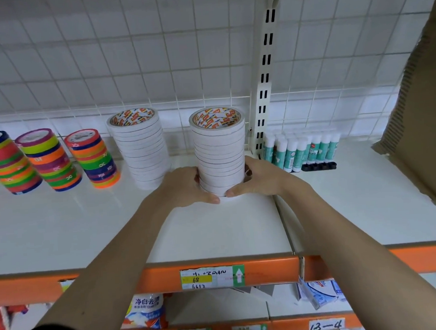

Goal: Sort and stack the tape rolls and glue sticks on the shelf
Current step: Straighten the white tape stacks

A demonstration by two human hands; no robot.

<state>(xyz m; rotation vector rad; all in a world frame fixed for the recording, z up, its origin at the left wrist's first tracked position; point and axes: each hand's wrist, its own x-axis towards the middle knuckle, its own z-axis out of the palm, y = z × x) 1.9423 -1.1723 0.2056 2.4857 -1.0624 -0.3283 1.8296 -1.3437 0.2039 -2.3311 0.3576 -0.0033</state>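
White tape stack [219, 149] upright on shelf [62, 225], clasped low between left hand [187, 187] and right hand [257, 179], each grip curled round base, thumbs nearly meeting. Second white stack [141, 146] just left; colored stacks [48, 157] farther left; glue sticks [302, 149] right.

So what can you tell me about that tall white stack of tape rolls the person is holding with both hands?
The tall white stack of thin tape rolls stands upright on the white shelf, right of a similar white stack. The rolls look like pale paper tape; the top roll's cardboard core shows red and orange print. The edges line up fairly evenly. The left hand and right hand wrap around its lower part, thumbs nearly meeting in front. A row of glue sticks stands further right.
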